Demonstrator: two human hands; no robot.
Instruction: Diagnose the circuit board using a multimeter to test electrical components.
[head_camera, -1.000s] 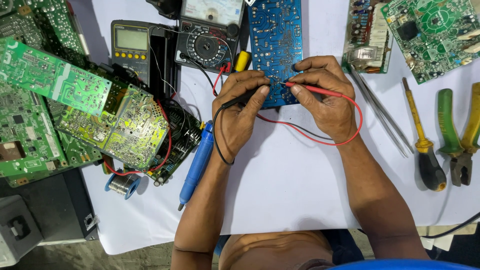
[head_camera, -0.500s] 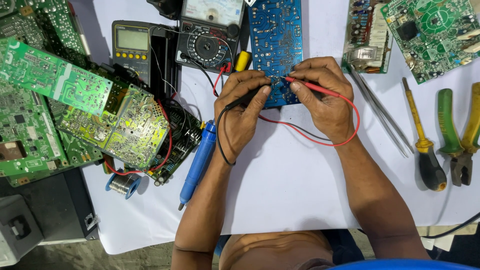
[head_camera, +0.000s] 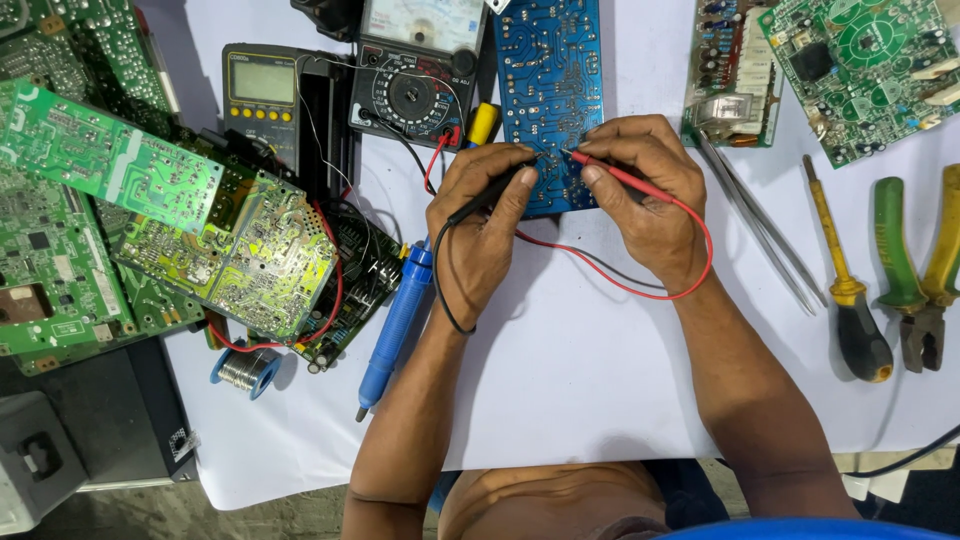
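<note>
A blue circuit board (head_camera: 548, 90) lies solder side up at the top middle of the white table (head_camera: 560, 380). My left hand (head_camera: 480, 235) grips a black test probe (head_camera: 490, 197), tip on the board's lower edge. My right hand (head_camera: 645, 195) pinches a red test probe (head_camera: 612, 172), its tip touching the board close to the black one. Red and black leads loop from the probes toward an analog multimeter (head_camera: 415, 70) just left of the board.
A digital multimeter (head_camera: 262, 95) and a heap of green circuit boards (head_camera: 150, 220) fill the left. A blue desoldering pump (head_camera: 397, 325) and a solder spool (head_camera: 245, 370) lie beside my left arm. Tweezers (head_camera: 760, 225), a yellow screwdriver (head_camera: 845, 275), pliers (head_camera: 915, 270) and more boards (head_camera: 860, 70) sit right.
Both hands have shifted slightly upward on the blue board, and the two probe tips now sit closer together near its lower edge.
</note>
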